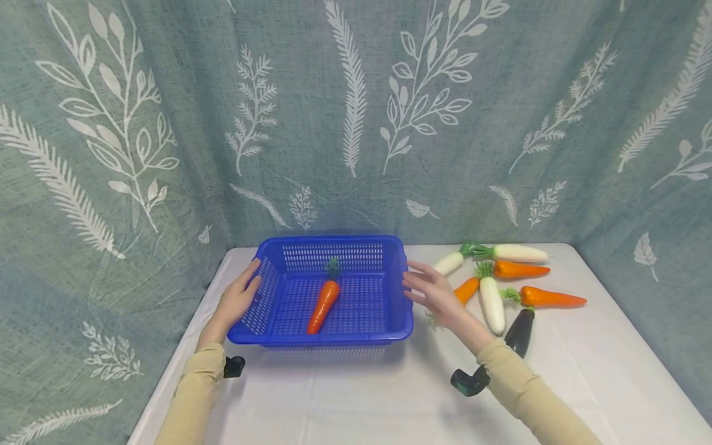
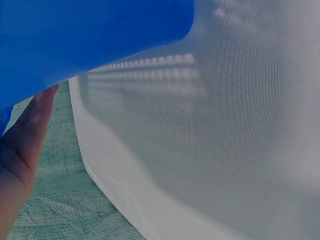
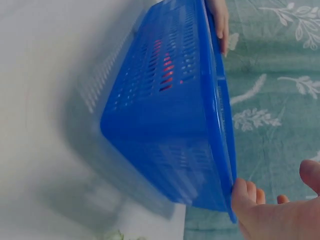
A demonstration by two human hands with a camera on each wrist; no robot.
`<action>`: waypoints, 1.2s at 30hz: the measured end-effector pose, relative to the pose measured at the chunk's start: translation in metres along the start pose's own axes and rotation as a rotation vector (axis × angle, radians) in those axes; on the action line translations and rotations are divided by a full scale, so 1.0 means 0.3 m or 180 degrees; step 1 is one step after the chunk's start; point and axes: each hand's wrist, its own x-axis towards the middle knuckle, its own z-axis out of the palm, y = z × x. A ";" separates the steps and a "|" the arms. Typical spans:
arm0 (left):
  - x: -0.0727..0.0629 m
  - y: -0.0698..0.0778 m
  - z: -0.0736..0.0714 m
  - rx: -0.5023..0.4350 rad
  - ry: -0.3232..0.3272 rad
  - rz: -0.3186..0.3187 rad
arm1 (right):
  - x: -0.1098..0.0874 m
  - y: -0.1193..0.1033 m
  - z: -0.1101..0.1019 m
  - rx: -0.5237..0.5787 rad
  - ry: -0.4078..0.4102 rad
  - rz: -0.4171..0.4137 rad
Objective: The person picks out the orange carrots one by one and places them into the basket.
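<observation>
A blue perforated plastic basket [image 1: 319, 338] stands in front of both hands, with an orange carrot [image 1: 322, 307] with green leaves lying inside it. At the basket's left side is my left hand [image 1: 236, 301], its straight fingers along the outer wall by the rim. My right hand [image 1: 436, 295] is at the opposite side, fingers stretched toward the rim. In the right wrist view, the fingertips [image 3: 240, 189] meet the rim, while the thumb [image 3: 311, 175] stands apart. Part of the left hand [image 3: 218, 20] also shows there, beyond the basket.
Right of the basket, white radishes [image 1: 492, 306], several more carrots [image 1: 550, 298] and a dark eggplant [image 1: 520, 332] lie loosely on the white-covered table [image 1: 345, 402]. A green leaf-patterned curtain [image 1: 311, 123] hangs behind and at both sides. The right forearm passes close to the eggplant.
</observation>
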 end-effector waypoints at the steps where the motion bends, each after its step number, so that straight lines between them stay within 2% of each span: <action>1: 0.000 0.000 0.000 -0.0004 0.0005 0.0005 | -0.001 -0.003 -0.007 -0.0010 0.0006 0.0005; 8: 0.000 0.001 0.001 -0.0018 0.0003 0.0005 | -0.004 -0.013 -0.062 -0.0039 0.0068 0.0030; 21: -0.002 -0.001 0.001 -0.0004 -0.0009 -0.0004 | -0.017 -0.036 -0.156 -0.0224 0.0372 0.0064; 28: -0.003 -0.002 -0.001 0.0005 -0.0020 -0.0028 | -0.020 -0.028 -0.192 -0.0116 0.0788 0.0172; 36: -0.005 -0.001 0.000 0.0015 -0.0028 -0.0007 | -0.006 0.015 -0.237 -0.0291 0.1286 0.0329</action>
